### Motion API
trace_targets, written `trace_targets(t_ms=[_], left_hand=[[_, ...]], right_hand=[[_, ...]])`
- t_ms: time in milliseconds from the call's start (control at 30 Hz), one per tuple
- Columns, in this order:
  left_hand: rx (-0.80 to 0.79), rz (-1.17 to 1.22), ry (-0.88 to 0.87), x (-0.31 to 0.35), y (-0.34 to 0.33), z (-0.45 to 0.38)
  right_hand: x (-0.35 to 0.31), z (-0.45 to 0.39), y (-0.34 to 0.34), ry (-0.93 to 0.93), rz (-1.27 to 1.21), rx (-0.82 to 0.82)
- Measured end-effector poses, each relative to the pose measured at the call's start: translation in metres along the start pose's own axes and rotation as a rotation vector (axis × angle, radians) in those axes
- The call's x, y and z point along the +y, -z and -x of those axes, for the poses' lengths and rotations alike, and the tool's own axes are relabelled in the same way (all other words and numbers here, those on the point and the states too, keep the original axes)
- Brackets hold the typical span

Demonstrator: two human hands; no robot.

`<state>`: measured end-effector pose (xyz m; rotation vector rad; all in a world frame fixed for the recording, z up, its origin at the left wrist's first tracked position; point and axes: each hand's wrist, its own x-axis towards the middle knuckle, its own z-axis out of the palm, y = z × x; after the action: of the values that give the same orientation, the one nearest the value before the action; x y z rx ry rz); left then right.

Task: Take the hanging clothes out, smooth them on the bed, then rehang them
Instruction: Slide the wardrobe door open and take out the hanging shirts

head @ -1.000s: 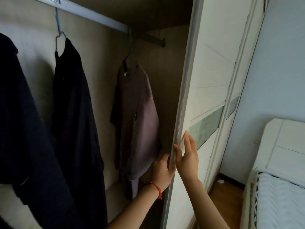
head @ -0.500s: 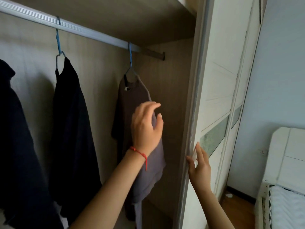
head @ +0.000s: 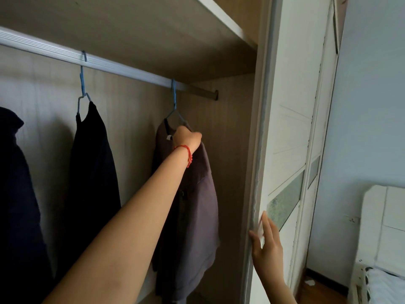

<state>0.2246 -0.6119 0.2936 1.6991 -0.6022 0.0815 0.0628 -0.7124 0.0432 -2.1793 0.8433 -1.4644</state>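
Observation:
A grey-brown shirt (head: 197, 211) hangs on a blue hanger (head: 174, 99) near the right end of the silver closet rail (head: 65, 54). My left hand (head: 187, 138), with a red string on the wrist, is closed over the shirt's shoulder and the hanger's arm just below the hook. My right hand (head: 266, 242) rests with fingers spread against the edge of the white sliding door (head: 291, 128). A dark garment (head: 94, 172) hangs on a second blue hanger (head: 82, 84) to the left. Another dark garment (head: 15, 205) fills the far left.
A wooden shelf (head: 221, 20) runs above the rail. To the right stands a pale wall, a white headboard (head: 385, 227) and the corner of a bed (head: 381, 286). Wooden floor (head: 320, 292) shows between the wardrobe and the bed.
My left hand has risen from the shirt's front to its shoulder and closed on the hanger. The view has tilted upward. My right hand has stayed on the door edge.

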Motion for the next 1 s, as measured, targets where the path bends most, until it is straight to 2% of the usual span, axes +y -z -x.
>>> trace_targets(t_ms=[100, 400, 700, 1000], left_hand=[[-0.020, -0.058, 0.024, 0.001, -0.001, -0.005], [0.119, -0.272, -0.048, -0.001, 0.009, -0.012], [0.247, -0.088, -0.118, 0.008, 0.012, -0.009], [0.205, 0.009, -0.243, -0.014, 0.020, 0.045]], right_hand=[[0.001, -0.001, -0.001, -0.004, 0.001, 0.005], [0.001, 0.000, -0.001, 0.009, 0.008, 0.013], [0.001, 0.001, 0.000, 0.016, 0.017, 0.023], [0.001, 0.001, 0.000, 0.042, 0.024, 0.027]])
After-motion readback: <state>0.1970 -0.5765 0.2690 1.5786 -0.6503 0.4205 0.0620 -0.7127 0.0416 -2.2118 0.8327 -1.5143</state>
